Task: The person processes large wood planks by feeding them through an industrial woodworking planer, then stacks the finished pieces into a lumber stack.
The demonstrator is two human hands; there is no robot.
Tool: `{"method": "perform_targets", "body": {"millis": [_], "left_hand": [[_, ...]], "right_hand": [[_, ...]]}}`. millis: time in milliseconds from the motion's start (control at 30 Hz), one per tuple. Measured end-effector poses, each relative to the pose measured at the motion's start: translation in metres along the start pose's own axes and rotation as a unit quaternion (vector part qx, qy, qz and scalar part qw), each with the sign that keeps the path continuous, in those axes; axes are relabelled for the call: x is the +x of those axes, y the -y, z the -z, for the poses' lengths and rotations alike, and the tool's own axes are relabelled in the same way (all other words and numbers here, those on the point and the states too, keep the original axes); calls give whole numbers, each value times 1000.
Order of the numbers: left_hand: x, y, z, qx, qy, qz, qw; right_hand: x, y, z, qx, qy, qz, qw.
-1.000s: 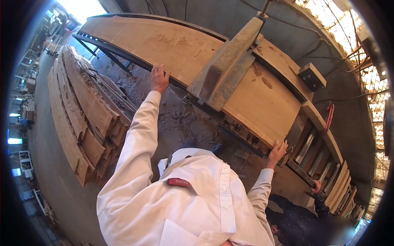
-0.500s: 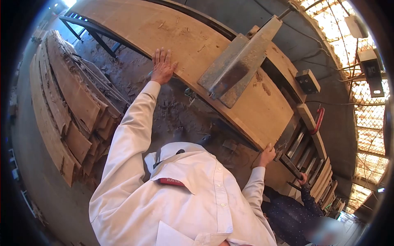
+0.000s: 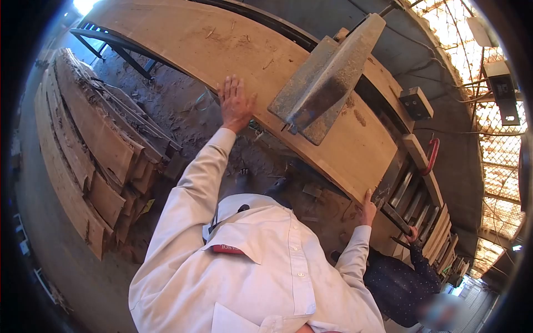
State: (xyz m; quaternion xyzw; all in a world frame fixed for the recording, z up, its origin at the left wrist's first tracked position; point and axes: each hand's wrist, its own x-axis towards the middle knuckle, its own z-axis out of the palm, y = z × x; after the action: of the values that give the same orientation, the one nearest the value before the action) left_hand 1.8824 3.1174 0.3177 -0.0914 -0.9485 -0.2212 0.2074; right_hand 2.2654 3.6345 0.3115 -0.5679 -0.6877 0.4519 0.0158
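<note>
Pale timber fills the far half of my feed: a long, wide board (image 3: 183, 39) lies across the machine bed, running from far left down to the near right. My left hand (image 3: 236, 104) lies flat on the board's near edge, palm down and fingers spread apart, gripping nothing. Just right of it, a grey metal guard (image 3: 327, 77) slants across the board and hides part of the surface. My right hand (image 3: 368, 210) is at the board's right-hand end, touching the near corner with its fingers pointing up against the wood. At this size I cannot tell whether it grips the end or only presses on it. Both white sleeves (image 3: 194, 177) reach out from the shirt at the near edge of the view.

Beyond the board's right end I see steel rollers (image 3: 408, 191), with a red handle (image 3: 432, 155) and a small switch box (image 3: 416, 102) farther off. Another person's hand (image 3: 412, 234), on a dark dotted sleeve (image 3: 400, 283), rests at the near end of the rollers, close to my right hand but apart from it. On the left a stack of rough-edged planks (image 3: 94, 139) stands on the floor, well apart from the board. Sawdust and scraps cover the ground (image 3: 233, 161) between the stack and the machine.
</note>
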Motion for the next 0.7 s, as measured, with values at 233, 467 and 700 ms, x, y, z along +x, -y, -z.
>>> {"method": "perform_targets", "body": {"millis": [233, 467, 700], "left_hand": [[1, -25, 8, 26, -16, 14, 999], [-4, -37, 5, 8, -28, 30, 999], [-25, -68, 0, -50, -31, -18, 998]], "right_hand": [[-48, 31, -19, 61, -27, 26, 997], [-51, 35, -15, -8, -47, 40, 998], [-57, 21, -17, 51, -49, 70, 995]]}}
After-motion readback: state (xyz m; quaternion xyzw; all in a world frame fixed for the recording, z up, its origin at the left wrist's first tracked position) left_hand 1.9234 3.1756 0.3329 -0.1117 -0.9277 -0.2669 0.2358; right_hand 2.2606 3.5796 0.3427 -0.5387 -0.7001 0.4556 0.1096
